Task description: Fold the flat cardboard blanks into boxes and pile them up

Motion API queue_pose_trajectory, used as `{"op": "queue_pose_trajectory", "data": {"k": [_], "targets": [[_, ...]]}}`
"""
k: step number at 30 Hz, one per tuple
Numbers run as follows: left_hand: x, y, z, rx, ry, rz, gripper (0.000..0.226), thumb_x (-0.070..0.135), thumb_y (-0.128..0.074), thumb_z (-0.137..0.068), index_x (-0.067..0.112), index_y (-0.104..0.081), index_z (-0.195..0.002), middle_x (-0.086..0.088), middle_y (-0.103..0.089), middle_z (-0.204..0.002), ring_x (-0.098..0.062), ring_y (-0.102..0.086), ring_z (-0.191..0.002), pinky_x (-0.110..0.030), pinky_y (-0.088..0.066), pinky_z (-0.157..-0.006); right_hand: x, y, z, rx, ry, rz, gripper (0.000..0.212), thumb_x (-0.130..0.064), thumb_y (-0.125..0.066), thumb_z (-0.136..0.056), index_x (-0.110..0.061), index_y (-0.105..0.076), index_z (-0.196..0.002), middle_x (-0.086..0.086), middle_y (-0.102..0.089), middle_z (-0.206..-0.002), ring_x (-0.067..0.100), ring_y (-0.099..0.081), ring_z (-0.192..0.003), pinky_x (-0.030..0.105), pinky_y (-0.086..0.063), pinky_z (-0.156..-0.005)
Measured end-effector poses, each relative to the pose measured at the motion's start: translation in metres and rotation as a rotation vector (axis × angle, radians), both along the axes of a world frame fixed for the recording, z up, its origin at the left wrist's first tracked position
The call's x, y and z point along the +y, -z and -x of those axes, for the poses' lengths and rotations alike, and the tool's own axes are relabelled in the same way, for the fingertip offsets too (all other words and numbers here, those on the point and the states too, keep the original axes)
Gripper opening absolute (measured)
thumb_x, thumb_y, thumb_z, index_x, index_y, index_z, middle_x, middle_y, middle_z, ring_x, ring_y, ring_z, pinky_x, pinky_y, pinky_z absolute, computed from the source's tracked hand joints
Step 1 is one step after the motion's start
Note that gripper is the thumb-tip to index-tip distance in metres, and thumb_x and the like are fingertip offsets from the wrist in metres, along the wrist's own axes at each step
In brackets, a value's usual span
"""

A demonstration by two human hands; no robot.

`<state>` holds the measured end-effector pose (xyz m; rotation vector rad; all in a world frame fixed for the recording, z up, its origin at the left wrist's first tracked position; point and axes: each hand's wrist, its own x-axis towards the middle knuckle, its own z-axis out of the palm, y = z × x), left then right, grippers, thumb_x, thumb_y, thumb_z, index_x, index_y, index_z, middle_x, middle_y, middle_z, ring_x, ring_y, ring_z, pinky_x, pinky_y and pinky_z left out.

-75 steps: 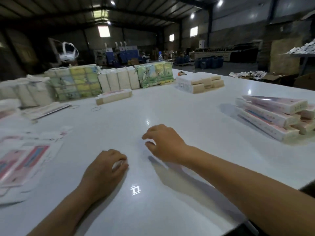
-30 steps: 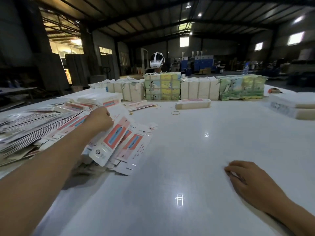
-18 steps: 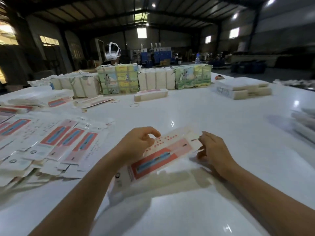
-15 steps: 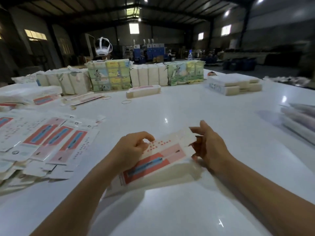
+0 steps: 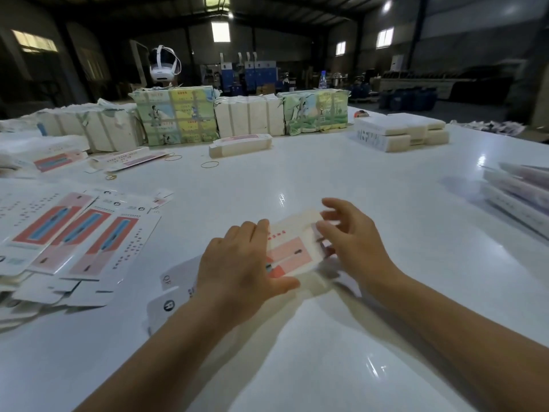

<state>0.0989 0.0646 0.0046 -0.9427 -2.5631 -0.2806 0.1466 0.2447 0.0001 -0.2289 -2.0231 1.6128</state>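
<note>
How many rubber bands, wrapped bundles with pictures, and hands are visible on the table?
Rubber bands: 3
Picture-wrapped bundles: 2
Hands: 2, left hand and right hand
Total: 7

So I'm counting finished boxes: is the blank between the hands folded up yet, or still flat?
Partly folded: the blank has a raised side, both ends still open, left hand pressing it and right hand at its far end.

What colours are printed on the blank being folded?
Pink and red panels on white, on the blank; head view.
</note>
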Motion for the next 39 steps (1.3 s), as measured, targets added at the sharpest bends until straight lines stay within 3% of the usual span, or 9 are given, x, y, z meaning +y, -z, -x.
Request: {"op": "queue_pose_trajectory", "data": {"k": [2, 4, 7, 11, 15, 20, 24, 31, 39], "targets": [[-0.001, -0.002, 0.002, 0.007, -0.064, -0.05, 0.095, 0.076, -0.054, -0.07, 0.02, -0.027, -0.141, 0.004, -0.049, -0.12, -0.014, -0.046, -0.1, -0.026, -0.04, -0.08, -0.002, -0.002, -0.005, 0.099, 0.167, -0.387, 0.026, -0.017, -0.054, -0.094, -0.021, -0.059, -0.119, -0.011, -0.051, -0.114, 0.002, -0.055, -0.1, 0.012, -0.046, -0.079], [-0.002, -0.004, 0.003, 0.008, -0.12, -0.086, 0.093, 0.076, -0.054, -0.069, 0.019, -0.031, -0.139, 0.001, -0.051, -0.117, -0.016, -0.049, -0.098, -0.028, -0.042, -0.078, -0.006, -0.002, -0.009, 0.17, 0.181, -0.721, 0.025, -0.018, -0.051, -0.094, -0.011, -0.068, -0.111, -0.001, -0.051, -0.119, 0.014, -0.047, -0.113, 0.02, -0.039, -0.093], [0.002, -0.005, 0.002, 0.038, -0.172, -0.064, 0.092, 0.079, -0.049, -0.068, 0.019, -0.034, -0.136, 0.0, -0.053, -0.117, -0.016, -0.051, -0.095, -0.026, -0.042, -0.074, -0.017, 0.005, -0.008, 0.106, 0.087, -0.943, 0.022, -0.017, -0.054, -0.09, -0.007, -0.072, -0.099, 0.006, -0.061, -0.115, 0.023, -0.044, -0.113, 0.032, -0.041, -0.093], [0.002, -0.005, 0.0, 0.004, -0.181, -0.067, 0.087, 0.078, -0.05, -0.07, 0.02, -0.036, -0.133, 0.001, -0.054, -0.117, -0.015, -0.049, -0.09, -0.025, -0.042, -0.071, -0.021, -0.001, -0.011, 0.109, -0.009, -0.653, 0.015, -0.014, -0.062, -0.09, -0.01, -0.071, -0.101, -0.005, -0.06, -0.109, 0.009, -0.041, -0.111, 0.007, -0.029, -0.092], [-0.001, -0.009, -0.002, -0.079, -0.118, -0.135, 0.079, 0.073, -0.057, -0.069, 0.023, -0.039, -0.127, 0.003, -0.054, -0.114, -0.015, -0.049, -0.088, -0.031, -0.051, -0.073, -0.015, -0.009, -0.016, 0.129, -0.122, -0.427, 0.018, -0.009, -0.064, -0.087, -0.023, -0.068, -0.098, -0.019, -0.06, -0.105, 0.008, -0.04, -0.118, 0.01, -0.031, -0.097], [-0.006, -0.013, -0.005, -0.074, -0.045, -0.199, 0.062, 0.062, -0.066, -0.072, 0.024, -0.05, -0.119, 0.005, -0.061, -0.107, -0.017, -0.054, -0.08, -0.033, -0.053, -0.068, -0.012, -0.013, -0.02, 0.041, -0.294, -0.224, 0.022, -0.02, -0.064, -0.083, -0.038, -0.064, -0.094, -0.014, -0.061, -0.109, 0.003, -0.05, -0.113, 0.013, -0.035, -0.097], [-0.007, -0.015, -0.004, -0.064, -0.027, -0.216, 0.055, 0.06, -0.067, -0.073, 0.026, -0.055, -0.113, 0.005, -0.066, -0.105, -0.015, -0.05, -0.067, -0.028, -0.05, -0.06, -0.013, -0.012, -0.021, 0.055, -0.311, -0.259, 0.033, -0.019, -0.065, -0.082, -0.042, -0.06, -0.106, -0.01, -0.064, -0.112, 0.003, -0.057, -0.103, 0.012, -0.04, -0.091], [-0.008, -0.018, 0.0, -0.137, -0.048, -0.259, 0.063, 0.067, -0.062, -0.07, 0.027, -0.053, -0.119, 0.005, -0.064, -0.109, -0.024, -0.06, -0.083, -0.039, -0.055, -0.072, -0.015, -0.004, -0.016, 0.258, 0.26, -0.481, 0.02, -0.009, -0.066, -0.086, -0.01, -0.069, -0.106, -0.004, -0.053, -0.096, 0.012, -0.05, -0.094, 0.007, -0.035, -0.082], [-0.008, -0.014, 0.0, -0.141, -0.011, -0.204, 0.06, 0.068, -0.061, -0.071, 0.029, -0.053, -0.117, 0.008, -0.063, -0.108, -0.02, -0.059, -0.082, -0.036, -0.054, -0.069, -0.027, -0.001, -0.018, 0.175, -0.015, -0.361, 0.019, -0.006, -0.061, -0.089, -0.018, -0.075, -0.095, -0.006, -0.066, -0.087, 0.007, -0.059, -0.069, 0.021, -0.048, -0.065]]}}
